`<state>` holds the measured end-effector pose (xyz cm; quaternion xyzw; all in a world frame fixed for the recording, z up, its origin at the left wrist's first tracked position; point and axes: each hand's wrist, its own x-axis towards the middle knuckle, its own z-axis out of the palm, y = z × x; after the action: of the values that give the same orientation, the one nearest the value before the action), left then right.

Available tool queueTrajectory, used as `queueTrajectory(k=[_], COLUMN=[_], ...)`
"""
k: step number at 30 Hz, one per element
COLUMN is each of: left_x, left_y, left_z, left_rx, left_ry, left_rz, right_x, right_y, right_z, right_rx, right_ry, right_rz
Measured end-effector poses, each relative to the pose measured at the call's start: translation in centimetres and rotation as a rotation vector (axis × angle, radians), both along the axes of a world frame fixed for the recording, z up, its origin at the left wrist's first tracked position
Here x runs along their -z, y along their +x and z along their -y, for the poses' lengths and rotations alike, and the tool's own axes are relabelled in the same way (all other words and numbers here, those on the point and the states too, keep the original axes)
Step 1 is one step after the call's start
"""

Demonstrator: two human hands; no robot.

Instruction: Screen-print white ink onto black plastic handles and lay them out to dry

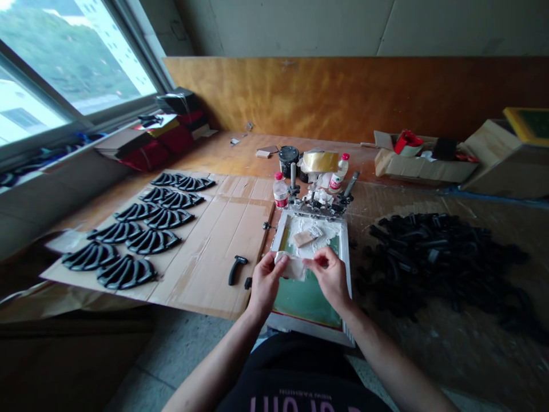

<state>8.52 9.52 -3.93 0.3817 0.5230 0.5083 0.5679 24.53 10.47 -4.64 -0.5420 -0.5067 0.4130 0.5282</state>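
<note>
Between my two hands a small white cloth or tissue [295, 267] is stretched above a screen-printing frame [345, 252]. My left hand [266, 279] pinches its left end between thumb and fingers. At the right end, my right hand [330, 276] grips it with closed fingertips. Below lies the frame's green mesh [306, 300], with white ink smeared over its far part. A squeegee-like block [305, 237], tan and white, rests in that ink just beyond my hands. The frame's far edge is held by a metal hinge clamp [319, 209].
Black curved plastic pieces [128, 273] stand in fanned rows on cardboard [206, 229] at left; a single black handle [237, 269] lies nearer. A heap of black parts [433, 257] covers the right side. Bottles [280, 191], a black tub [289, 160] and boxes [424, 163] stand behind.
</note>
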Motion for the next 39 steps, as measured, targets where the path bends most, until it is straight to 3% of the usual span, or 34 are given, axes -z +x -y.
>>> queueTrajectory(k=[4, 8, 14, 25, 33, 39], left_x=[0.2, 0.1, -0.1, 0.3, 1.1, 0.2], left_y=[-1.5, -1.6, -1.1, -1.8, -2.4, -3.8], left_z=[-0.2, -0.4, -0.6, -0.6, -0.8, -1.5], left_rx=[-0.056, -0.029, -0.017, -0.007, 0.114, 0.314], left_ry=[-0.005, -0.014, -0.037, -0.056, 0.125, 0.094], left_rz=[0.087, 0.121, 0.185, 0.182, -0.125, -0.107], right_x=[-0.2, -0.9, -0.8, -1.2, -1.9, -2.3], right_y=[-0.1, -0.8, -1.6, -1.3, -1.4, -0.5], right_z=[0.0, 0.2, 0.5, -0.4, -0.5, -0.7], right_rx=[-0.039, -0.109, -0.128, -0.001, -0.083, -0.096], right_ry=[-0.165, -0.256, -0.275, -0.214, -0.272, -0.264], right_rz=[-0.380, -0.496, -0.480, -0.508, -0.577, -0.526])
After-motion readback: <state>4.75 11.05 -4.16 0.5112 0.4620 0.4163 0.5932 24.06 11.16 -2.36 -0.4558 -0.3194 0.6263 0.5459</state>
